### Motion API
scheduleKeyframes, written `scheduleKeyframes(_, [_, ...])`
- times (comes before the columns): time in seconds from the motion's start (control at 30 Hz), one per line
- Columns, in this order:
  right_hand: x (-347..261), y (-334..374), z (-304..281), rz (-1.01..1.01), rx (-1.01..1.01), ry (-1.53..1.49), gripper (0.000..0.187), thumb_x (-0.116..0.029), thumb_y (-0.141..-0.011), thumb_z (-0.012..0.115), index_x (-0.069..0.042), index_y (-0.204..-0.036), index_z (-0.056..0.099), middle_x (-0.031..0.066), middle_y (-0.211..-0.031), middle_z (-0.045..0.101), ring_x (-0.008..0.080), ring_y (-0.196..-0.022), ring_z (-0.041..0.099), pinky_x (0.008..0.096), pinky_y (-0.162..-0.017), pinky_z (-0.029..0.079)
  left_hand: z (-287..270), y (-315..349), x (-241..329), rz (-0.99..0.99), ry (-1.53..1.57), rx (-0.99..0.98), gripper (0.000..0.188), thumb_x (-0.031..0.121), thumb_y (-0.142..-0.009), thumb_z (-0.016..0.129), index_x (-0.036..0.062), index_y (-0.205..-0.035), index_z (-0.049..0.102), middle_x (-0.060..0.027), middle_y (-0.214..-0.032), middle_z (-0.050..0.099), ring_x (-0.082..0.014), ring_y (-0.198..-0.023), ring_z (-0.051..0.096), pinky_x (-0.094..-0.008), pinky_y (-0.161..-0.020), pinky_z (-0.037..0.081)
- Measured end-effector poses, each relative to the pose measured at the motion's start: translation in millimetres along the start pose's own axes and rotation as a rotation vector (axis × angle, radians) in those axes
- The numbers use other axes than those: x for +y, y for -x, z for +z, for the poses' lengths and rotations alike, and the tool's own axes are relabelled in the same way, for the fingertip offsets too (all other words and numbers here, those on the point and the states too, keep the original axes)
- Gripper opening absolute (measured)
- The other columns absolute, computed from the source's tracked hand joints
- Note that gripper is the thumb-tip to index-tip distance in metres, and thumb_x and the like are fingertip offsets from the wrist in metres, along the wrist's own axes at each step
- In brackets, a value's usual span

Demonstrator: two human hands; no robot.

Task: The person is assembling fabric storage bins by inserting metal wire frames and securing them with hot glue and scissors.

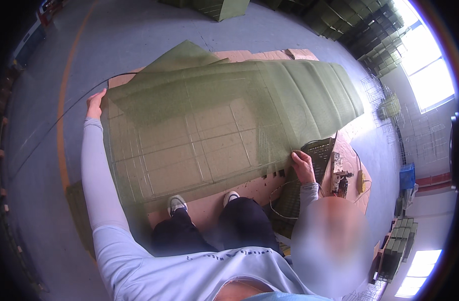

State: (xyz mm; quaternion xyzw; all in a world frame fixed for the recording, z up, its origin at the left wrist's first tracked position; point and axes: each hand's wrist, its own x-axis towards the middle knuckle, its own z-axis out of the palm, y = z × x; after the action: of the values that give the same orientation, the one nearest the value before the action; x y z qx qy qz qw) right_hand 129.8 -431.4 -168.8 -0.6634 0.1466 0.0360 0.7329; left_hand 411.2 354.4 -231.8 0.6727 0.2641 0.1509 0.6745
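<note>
A wide sheet of sheer green mesh is spread over a wire grid frame on pinkish-brown board. My left hand holds the mesh by its far left edge, arm stretched out. At the near right edge, my right hand pinches the mesh between thumb and fingers. The mesh's right part lies in loose folds, and a pointed flap sticks out at the far side. Through the mesh the wires and board show.
A dark slotted crate stands by my right hand. Beyond it lies a rusty metal tool with a cable. A dark hose curves along the left floor. Green box stacks and wire frames stand at the right. My shoes are close by.
</note>
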Motion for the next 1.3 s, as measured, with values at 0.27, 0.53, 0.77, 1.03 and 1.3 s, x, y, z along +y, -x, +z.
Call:
scheduleKeyframes(0.27, [-7.3,12.6,-4.4,0.026,0.035,-0.023,0.014,-0.012,-0.091,0.056,-0.002,-0.098,0.062,-0.0002,-0.088,0.061,0.0081,-0.079,0.057,0.0232,-0.068,0.047,33.1,34.5,3.3,-0.037,0.062,-0.119,0.025,0.018,-0.076,0.073,0.0004,-0.094,0.069,-0.005,-0.094,0.067,-0.0121,-0.085,0.059,-0.026,-0.076,0.046])
scheduleKeyframes(0.53, [0.9,0.0,-2.0,0.019,0.014,-0.071,0.01,-0.011,-0.09,0.059,-0.004,-0.095,0.064,-0.0027,-0.082,0.061,0.0064,-0.074,0.055,0.0212,-0.066,0.045,14.5,61.2,10.2,-0.2,0.121,-0.116,0.033,0.035,-0.082,0.07,0.0039,-0.093,0.065,-0.0047,-0.089,0.067,-0.015,-0.075,0.063,-0.0297,-0.069,0.051])
scheduleKeyframes(0.77, [-0.1,2.2,-7.7,0.008,0.018,-0.088,0.011,-0.01,-0.09,0.059,-0.003,-0.096,0.064,-0.0029,-0.082,0.061,0.0064,-0.074,0.055,0.0215,-0.065,0.044,-7.5,127.5,40.7,-0.315,0.082,-0.307,0.033,0.034,-0.079,0.073,0.0049,-0.092,0.064,-0.003,-0.089,0.066,-0.0109,-0.074,0.063,-0.0253,-0.066,0.052])
scheduleKeyframes(1.03, [3.3,-6.6,-12.1,0.025,-0.071,-0.097,0.012,-0.012,-0.09,0.059,-0.005,-0.1,0.063,0.0009,-0.093,0.064,0.0106,-0.085,0.059,0.0254,-0.076,0.048,-39.1,189.5,26.8,-0.25,0.116,-0.386,0.026,0.027,-0.083,0.07,0.006,-0.096,0.063,-0.0022,-0.088,0.067,-0.0114,-0.075,0.064,-0.0256,-0.067,0.053])
scheduleKeyframes(1.3, [11.5,-14.7,-21.6,0.031,-0.085,-0.116,0.014,-0.012,-0.09,0.059,-0.004,-0.1,0.063,0.0015,-0.093,0.064,0.0116,-0.083,0.06,0.0265,-0.074,0.049,-73.3,281.9,16.4,-0.283,0.108,-0.452,0.023,0.025,-0.085,0.068,0.0063,-0.097,0.062,-0.0006,-0.088,0.066,-0.009,-0.074,0.063,-0.0244,-0.066,0.052])
